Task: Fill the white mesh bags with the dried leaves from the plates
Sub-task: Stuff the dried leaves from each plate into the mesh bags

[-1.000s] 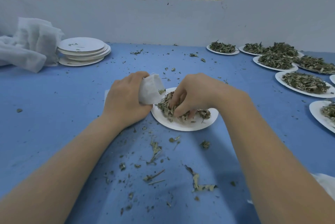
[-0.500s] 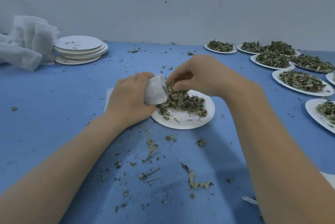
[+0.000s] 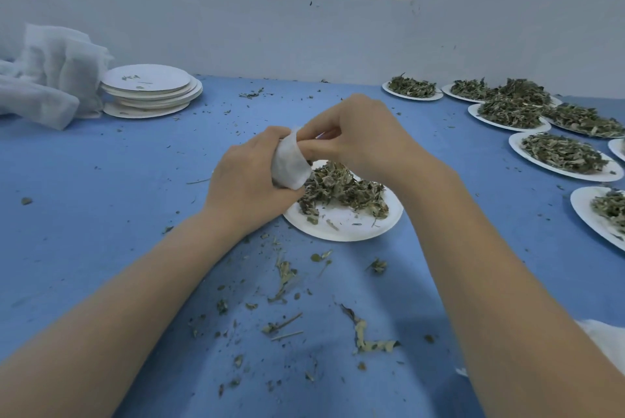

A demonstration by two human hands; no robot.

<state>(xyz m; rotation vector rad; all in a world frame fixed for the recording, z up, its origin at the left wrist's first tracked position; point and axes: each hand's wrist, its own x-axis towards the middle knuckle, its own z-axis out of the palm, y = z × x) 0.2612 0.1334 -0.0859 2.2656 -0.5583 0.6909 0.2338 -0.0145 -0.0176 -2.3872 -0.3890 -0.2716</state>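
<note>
right now the left hand (image 3: 247, 177) is curled round a white mesh bag (image 3: 290, 164), holding it just above the near-left rim of a paper plate (image 3: 345, 224), its mouth tipped up and toward the right hand (image 3: 351, 137). that hand has its fingertips bunched in a pinch pressed right at the bag's opening (i think there are leaves between them, but the fingers hide whatever is there). the dried leaves (image 3: 341, 187) lie heaped on the far half of the plate, directly below and a little right of both hands, so the right hand is the nearer one for another scoop. the bag's long axis runs roughly from its mouth at the upper left down toward the pile. the blue table (image 3: 101, 201) offers open room to the left and in front, strewn only with crumbs and stems; the crowding is on the right, where more loaded plates (image 3: 561, 153) sit in a row, well apart from the working plate. a stack of emptied plates (image 3: 148, 86) and a heap of white mesh (image 3: 50, 76) rest at the far left.
</note>
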